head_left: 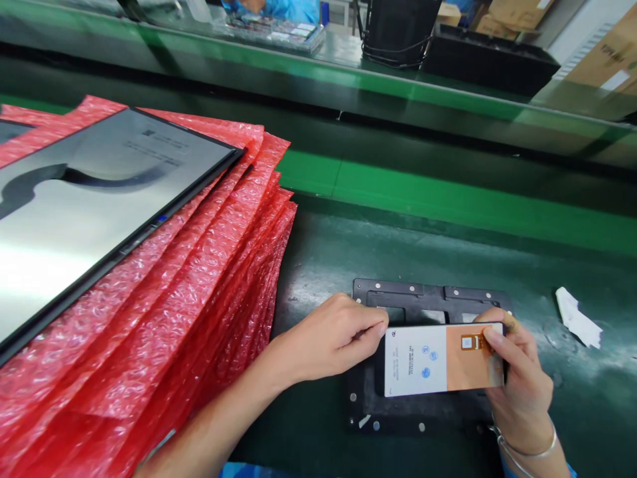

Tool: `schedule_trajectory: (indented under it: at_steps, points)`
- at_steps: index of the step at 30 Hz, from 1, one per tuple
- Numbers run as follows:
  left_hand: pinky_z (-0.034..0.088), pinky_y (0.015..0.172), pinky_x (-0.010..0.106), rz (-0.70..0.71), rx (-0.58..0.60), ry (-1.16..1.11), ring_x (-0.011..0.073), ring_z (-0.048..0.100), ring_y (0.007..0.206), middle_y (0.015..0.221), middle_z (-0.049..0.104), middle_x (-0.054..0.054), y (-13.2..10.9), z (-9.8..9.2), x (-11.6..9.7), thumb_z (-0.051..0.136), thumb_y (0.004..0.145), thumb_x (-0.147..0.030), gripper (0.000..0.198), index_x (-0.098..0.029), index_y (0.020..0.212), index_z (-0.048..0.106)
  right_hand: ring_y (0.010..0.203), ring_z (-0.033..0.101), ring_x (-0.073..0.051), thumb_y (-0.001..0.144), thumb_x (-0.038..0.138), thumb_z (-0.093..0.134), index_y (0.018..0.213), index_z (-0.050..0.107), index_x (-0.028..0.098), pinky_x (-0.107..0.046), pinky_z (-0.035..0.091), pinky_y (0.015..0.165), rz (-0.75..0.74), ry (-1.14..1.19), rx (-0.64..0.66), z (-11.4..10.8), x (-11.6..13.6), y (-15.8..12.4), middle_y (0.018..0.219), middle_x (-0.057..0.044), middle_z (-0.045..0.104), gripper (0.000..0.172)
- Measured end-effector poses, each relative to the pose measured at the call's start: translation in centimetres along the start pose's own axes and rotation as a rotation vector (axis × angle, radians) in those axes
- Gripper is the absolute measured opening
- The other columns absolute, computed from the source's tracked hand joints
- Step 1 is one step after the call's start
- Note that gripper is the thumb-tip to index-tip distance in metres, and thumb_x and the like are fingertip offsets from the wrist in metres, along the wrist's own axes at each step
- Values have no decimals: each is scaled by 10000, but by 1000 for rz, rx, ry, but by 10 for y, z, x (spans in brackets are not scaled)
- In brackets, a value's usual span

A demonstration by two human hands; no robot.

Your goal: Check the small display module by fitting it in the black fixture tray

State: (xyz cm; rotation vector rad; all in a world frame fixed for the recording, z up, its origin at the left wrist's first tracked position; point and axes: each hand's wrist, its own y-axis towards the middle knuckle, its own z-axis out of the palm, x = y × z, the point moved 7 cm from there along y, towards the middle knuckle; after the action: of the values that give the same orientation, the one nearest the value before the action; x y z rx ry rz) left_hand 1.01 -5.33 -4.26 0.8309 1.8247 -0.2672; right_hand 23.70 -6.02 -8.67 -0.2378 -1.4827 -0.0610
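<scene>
From where I stand, everything is easiest to place by the black frame [423, 427] lying on the green bench [318, 245]. Over its middle and right part, 1 small display panel [421, 373] is held with its back turned up, slightly tilted; I can't tell whether it touches the frame. That back is white to the left, with 3 round blue marks, and orange to the right, with a small connector patch [469, 342].

The right hand [522, 375], at the frame's right side, is closed on the panel's end, thumb on the orange face and fingers behind. A silvery bangle [540, 453] circles that wrist. The left hand [343, 335], over the frame's left part, has its fingers curled in, thumb against forefinger, at the panel's upper left corner; whether it pinches anything, I can't tell.

Left of the frame rises a stack of red bubble wrap [253, 245], with 1 large panel [104, 179] slanting across its top. Right of the frame lies a crumpled white scrap [577, 318]. Well beyond the frame, a raised shelf [343, 63] bears a clear tray [279, 33] and a black box [488, 60].
</scene>
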Motion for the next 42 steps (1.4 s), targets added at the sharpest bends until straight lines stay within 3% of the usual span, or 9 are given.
schedule_trajectory:
  at_steps: [4,8,12,25,31,36,42]
  points:
    - [332,580,226,16,-2,-170,86,475,523,595,509,-26,0,-1,-3,337,1020,-217,358,-139,684,433,440,431,-118,630,480,815,665,578,128,-189,318,386,38,28,-18,-1,-4,0,546,-37,416,425]
    - [372,589,219,19,13,-259,100,522,554,627,543,4,0,-1,-5,294,1048,-274,393,-126,723,460,413,406,-112,651,479,802,657,576,126,-189,310,375,40,36,11,2,-5,2,533,-41,419,419]
    - [321,590,235,97,7,-212,91,490,563,627,520,4,0,-3,-12,362,991,-160,300,-111,716,471,412,410,-122,647,476,802,659,582,127,-194,305,370,36,27,0,0,-4,2,521,-45,417,413]
    - [304,569,231,8,5,-127,76,454,509,569,482,-37,1,1,-2,380,934,-88,258,-131,682,418,421,393,-106,658,476,797,669,564,131,-189,298,385,46,4,-8,0,-3,-1,543,-38,422,416]
    - [374,550,196,-20,26,-336,88,517,512,594,534,6,0,3,-1,317,1043,-251,387,-123,702,449,438,419,-110,643,494,808,671,577,133,-189,318,394,15,5,-41,-1,1,-2,545,-35,420,430]
    - [389,549,228,11,49,-550,121,538,558,651,570,59,-2,4,-2,326,1046,-229,373,-88,760,520,428,405,-94,714,471,765,670,569,126,-176,308,400,-14,19,24,4,2,-2,532,-31,410,399]
    - [371,575,234,-10,68,-530,136,537,563,622,563,75,-1,4,-4,378,1021,-258,343,-76,778,537,434,423,-88,713,463,777,683,587,136,-160,330,407,-23,32,35,7,5,-2,528,-30,432,379]
